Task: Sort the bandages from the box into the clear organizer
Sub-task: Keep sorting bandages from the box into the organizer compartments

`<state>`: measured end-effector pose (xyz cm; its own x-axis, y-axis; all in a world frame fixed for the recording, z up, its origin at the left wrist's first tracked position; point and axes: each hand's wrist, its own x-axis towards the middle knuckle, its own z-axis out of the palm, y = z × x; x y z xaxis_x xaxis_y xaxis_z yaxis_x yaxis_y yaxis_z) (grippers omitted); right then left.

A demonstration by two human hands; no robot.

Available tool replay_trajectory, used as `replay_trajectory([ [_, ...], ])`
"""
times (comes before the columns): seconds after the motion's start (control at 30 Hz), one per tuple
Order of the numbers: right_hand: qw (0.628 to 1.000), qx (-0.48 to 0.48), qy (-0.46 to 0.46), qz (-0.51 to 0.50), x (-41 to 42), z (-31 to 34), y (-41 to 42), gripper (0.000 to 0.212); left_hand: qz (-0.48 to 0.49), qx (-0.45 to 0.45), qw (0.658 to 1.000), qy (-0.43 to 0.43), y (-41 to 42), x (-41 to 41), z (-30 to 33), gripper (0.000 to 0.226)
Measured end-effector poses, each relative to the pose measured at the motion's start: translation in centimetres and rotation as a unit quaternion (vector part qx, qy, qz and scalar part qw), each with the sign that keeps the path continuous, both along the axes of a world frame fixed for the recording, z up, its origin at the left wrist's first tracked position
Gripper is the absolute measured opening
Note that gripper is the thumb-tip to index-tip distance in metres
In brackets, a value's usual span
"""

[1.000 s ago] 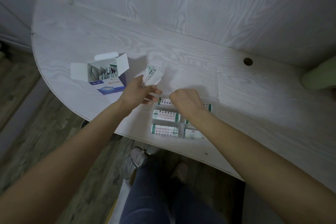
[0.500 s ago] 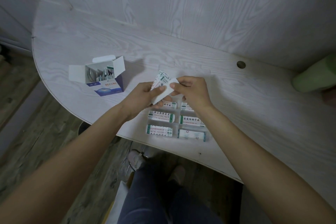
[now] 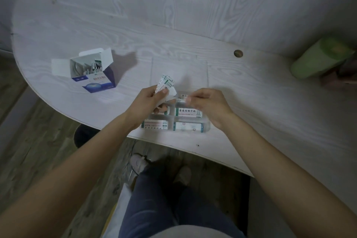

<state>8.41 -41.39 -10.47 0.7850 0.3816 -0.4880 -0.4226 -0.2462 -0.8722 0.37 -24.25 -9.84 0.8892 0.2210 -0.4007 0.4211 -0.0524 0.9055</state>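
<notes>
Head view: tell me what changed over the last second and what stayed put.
The right hand came up off the clear organizer, met the left hand at the bundle of bandages, and now pinches one bandage, drawing it off to the right above the organizer. The left hand kept its grip on the bundle. The open box, the organizer and the bandages already in it stayed where they were.

One head-worn camera looks steeply down and forward from close above the bench's (image 3: 251, 102) near curved edge, toward the wall.
</notes>
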Motion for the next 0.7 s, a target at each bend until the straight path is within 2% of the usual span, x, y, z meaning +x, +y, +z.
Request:
replay_trajectory([
  [0.07, 0.999, -0.029, -0.001, 0.018, -0.5, -0.5, -1.1, 0.014, 0.0, 0.016, 1.0, 0.01, -0.5, -0.3, -0.3, 0.021],
  [0.2, 0.998, -0.06, -0.008, 0.035, -1.5, -1.3, -2.6, 0.01, -0.028, 0.005, 0.999, 0.016, -1.3, -0.9, -1.0, 0.025],
  [0.3, 0.985, -0.149, -0.07, 0.06, -2.2, -2.2, -3.1, 0.014, -0.032, 0.024, 0.999, 0.025, -1.6, -1.2, -1.4, 0.023],
  [0.4, 0.962, -0.229, -0.131, 0.076, -2.9, -2.5, -3.2, 0.005, -0.023, 0.031, 0.999, 0.03, -1.9, -1.3, -1.6, 0.02],
  [0.53, 0.956, -0.238, -0.166, 0.042, -3.5, -2.7, -3.2, 0.003, -0.023, 0.024, 0.999, 0.027, -2.1, -1.5, -1.7, 0.018],
  [0.7, 0.962, -0.215, -0.167, -0.009, -3.7, -3.1, -2.9, 0.003, -0.023, 0.027, 0.999, 0.027, -2.4, -1.6, -1.6, 0.017],
])
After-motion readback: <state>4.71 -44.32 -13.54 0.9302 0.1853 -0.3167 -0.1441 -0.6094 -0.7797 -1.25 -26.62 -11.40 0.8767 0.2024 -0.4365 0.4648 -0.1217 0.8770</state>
